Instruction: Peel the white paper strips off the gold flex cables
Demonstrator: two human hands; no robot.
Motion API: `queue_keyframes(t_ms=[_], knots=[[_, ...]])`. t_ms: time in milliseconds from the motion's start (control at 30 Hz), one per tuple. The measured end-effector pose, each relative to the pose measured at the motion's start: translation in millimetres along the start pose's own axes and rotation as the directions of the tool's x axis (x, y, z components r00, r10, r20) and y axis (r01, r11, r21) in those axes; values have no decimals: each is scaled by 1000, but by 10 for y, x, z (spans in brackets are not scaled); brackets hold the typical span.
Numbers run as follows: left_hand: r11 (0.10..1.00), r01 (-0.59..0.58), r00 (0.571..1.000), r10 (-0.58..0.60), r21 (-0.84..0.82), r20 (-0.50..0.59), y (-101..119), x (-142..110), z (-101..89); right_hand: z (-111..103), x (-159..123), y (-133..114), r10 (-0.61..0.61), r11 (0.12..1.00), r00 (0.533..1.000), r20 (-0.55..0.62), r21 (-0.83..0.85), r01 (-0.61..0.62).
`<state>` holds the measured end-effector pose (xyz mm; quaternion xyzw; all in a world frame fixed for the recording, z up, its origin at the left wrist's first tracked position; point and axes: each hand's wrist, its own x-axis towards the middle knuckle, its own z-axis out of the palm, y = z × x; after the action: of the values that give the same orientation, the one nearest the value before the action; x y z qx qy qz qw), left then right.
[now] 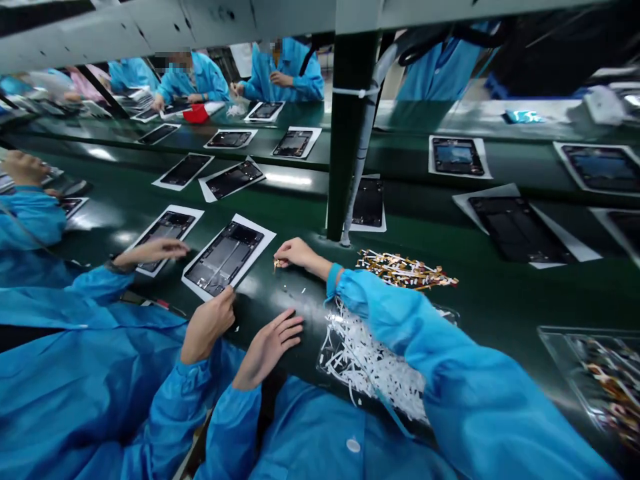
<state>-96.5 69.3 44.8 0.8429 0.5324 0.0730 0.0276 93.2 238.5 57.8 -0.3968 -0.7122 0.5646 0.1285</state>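
Note:
My right hand (298,257) pinches a small gold-brown flex cable (277,265) between thumb and fingertips, just above the green work surface. Nearer to me, my left hand (270,348) lies with its fingers stretched out at the surface's front edge, holding nothing. A few white scraps (303,291) lie between my two hands. Behind my right forearm is a pile of flex cables (407,270). Below that forearm, a clear tray holds many thin white strips (367,363), partly covered by my sleeve. Left of my hands, an opened tablet housing (226,257) rests on a white sheet.
A co-worker's hand (210,323) touches that sheet's near corner; their other hand (155,252) hovers over another tablet housing (170,223). A dark green post (350,133) rises beyond my right hand. Another clear tray (560,360) with cables stands at right. More housings lie along the line.

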Motion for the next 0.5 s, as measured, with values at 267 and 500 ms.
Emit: queue_keyframes(t_ms=[267, 500], knots=[[942, -264, 954, 224, 205, 199, -76, 529, -247, -965, -787, 249, 0, 925, 992, -129, -378, -49], [944, -164, 986, 161, -288, -34, 411, 1454, 212, -1838, -1562, 1153, 77, 746, 948, -310, -613, -261]])
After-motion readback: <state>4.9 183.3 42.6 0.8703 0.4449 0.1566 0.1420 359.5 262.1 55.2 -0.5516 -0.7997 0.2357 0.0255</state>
